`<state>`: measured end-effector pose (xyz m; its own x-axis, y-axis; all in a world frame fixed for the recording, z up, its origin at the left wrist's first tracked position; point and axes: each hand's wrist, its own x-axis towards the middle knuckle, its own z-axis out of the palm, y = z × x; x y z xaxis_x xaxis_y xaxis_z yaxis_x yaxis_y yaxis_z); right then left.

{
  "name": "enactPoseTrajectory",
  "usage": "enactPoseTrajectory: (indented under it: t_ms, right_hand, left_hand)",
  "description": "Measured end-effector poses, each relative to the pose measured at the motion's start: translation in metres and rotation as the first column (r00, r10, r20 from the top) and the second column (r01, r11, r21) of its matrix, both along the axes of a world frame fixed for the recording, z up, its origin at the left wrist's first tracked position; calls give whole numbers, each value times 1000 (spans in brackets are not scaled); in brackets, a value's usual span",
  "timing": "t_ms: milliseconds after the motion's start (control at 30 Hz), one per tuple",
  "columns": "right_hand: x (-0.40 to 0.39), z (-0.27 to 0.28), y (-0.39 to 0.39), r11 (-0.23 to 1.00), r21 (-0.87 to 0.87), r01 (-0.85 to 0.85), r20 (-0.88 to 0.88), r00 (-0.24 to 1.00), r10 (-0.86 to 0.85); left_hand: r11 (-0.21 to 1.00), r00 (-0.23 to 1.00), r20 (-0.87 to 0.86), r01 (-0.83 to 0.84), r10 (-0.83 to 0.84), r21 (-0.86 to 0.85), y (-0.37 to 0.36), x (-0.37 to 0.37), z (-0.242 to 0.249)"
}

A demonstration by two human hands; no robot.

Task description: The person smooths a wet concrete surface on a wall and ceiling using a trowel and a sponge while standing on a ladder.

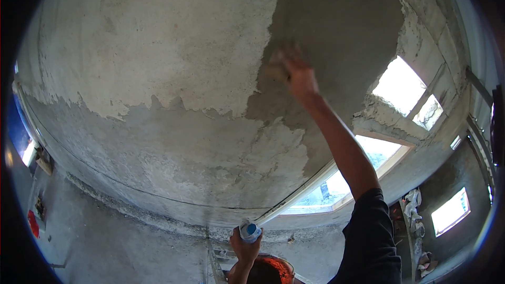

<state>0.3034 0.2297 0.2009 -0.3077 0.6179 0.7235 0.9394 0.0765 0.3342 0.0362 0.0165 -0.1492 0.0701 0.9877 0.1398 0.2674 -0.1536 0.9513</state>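
Note:
My right hand [299, 76] is raised to the wall [179, 31], over a dark, damp-looking patch of plaster [342, 26]. Motion smears its fingers; they look curled round a tan, blurred thing that I cannot name. Lower down, my left hand [244, 250] grips a small whitish cup [249, 231] with a blue inside, its mouth turned toward me. The dark patch meets paler, dry plaster along a ragged edge left of my right hand.
Below my left hand are an orange-rimmed round thing [286, 269], dark in the middle, and part of a ladder-like frame [216, 263]. A framed window [336, 186] and a broken-edged opening [402, 87] lie to the right. Bags [414, 205] lie at far right.

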Motion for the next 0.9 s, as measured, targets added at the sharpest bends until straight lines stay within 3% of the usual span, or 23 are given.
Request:
enactPoseTrajectory:
  t_ms: [67, 200, 267, 333, 467, 533, 667, 733, 800, 833, 900]
  right_hand:
    - [-9, 45, -4, 941, 329, -79, -97, 988, 117]
    - [10, 60, 27, 926, 376, 26, -59, 998, -4]
    - [15, 8, 39, 969, 245, -23, -42, 999, 34]
    - [10, -34, 24, 997, 24, -73, 94, 993, 71]
    - [7, -11, 1, 996, -86, -21, 203, 978, 38]
    - [3, 30, 5, 945, 285, -162, -42, 983, 181]
    - [4, 64, 31, 930, 368, 2, -94, 995, 35]
    - [11, 20, 53, 928, 352, -123, -30, 989, 142]
    - [7, -22, 47, 990, 95, -108, 31, 994, 106]
    - [0, -23, 37, 989, 100, -110, 37, 994, 106]
    - [-10, -13, 18, 997, -54, -55, 111, 992, 61]
  left_hand:
    - [1000, 998, 66, 16, -15, -22, -3, 2, -2]
    - [1000, 999, -42, 4, -4, -6, -5, 7, -4]
    - [999, 999, -21, 40, -40, 8, -6, 8, -12]
    - [999, 998, -39, 52, -52, -2, -9, 7, -6]
    - [996, 998, -25, 64, -62, 62, -7, 11, -15]
    - [995, 998, -27, 67, -65, 75, -8, 10, -9]
    - [995, 996, 9, 90, -90, 43, -6, 13, -17]
    - [995, 996, -1, 85, -85, 50, -5, 11, -6]
    - [995, 997, -6, 82, -82, 52, -9, 11, -6]
    - [994, 997, -9, 75, -75, 76, -9, 12, -12]
    - [992, 998, -3, 70, -70, 105, -5, 16, -15]
